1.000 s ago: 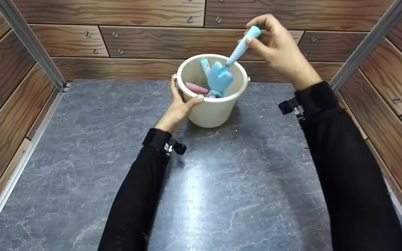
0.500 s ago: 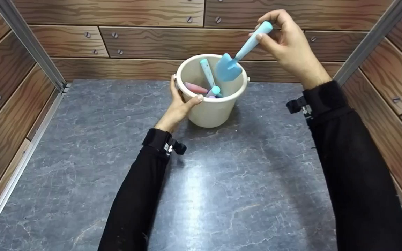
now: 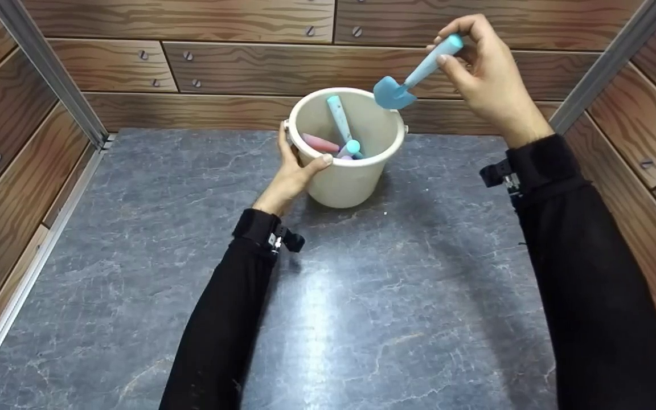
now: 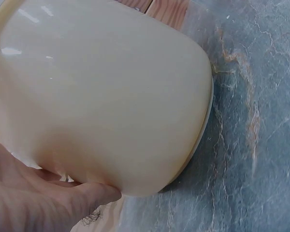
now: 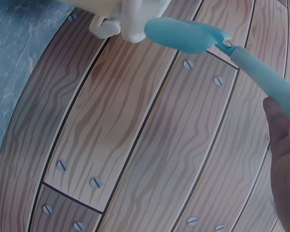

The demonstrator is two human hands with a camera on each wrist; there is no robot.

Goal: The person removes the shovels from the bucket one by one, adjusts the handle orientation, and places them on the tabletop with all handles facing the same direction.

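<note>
A cream plastic bucket [image 3: 342,185] stands upright near the back wall. My left hand [image 3: 294,173] holds its left side, thumb at the front of the rim; in the left wrist view the thumb lies against the bucket's wall [image 4: 111,92]. Up at the right, my right hand [image 3: 493,80] pinches the handle of a small light-blue hand trowel [image 3: 393,94]. The trowel's blade points down left and overlaps the bucket's right rim in the head view. Inside the bucket lie a turquoise handle [image 3: 338,118], a pink piece [image 3: 319,143] and a purple handle with a turquoise end [image 3: 352,148].
The grey marbled surface [image 3: 191,182] reaches toward me from the bucket. Wood-patterned panels [image 3: 220,111] close off the back and both sides, with metal corner posts [image 3: 60,74] at left and right.
My right hand has moved up and to the right, lifting the trowel from inside the bucket to its right rim. The purple handle's turquoise end came into view. My left hand stayed put.
</note>
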